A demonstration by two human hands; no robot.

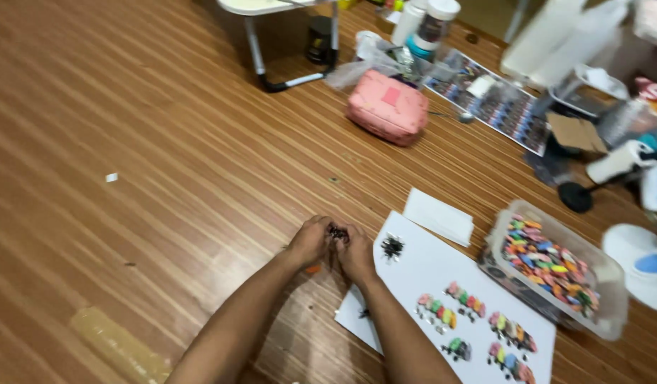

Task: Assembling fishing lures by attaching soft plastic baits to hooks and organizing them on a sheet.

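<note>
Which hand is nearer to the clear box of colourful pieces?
The right hand. It is beside the white sheet, and the clear box lies beyond that sheet; the left hand is further away, on the right hand's far side.

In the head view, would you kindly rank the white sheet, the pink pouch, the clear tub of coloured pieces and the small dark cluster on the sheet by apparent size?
1. White sheet, largest.
2. Clear tub of coloured pieces.
3. Pink pouch; it lies farther from the camera, so its place against the tub is unsure.
4. Small dark cluster, smallest.
</note>
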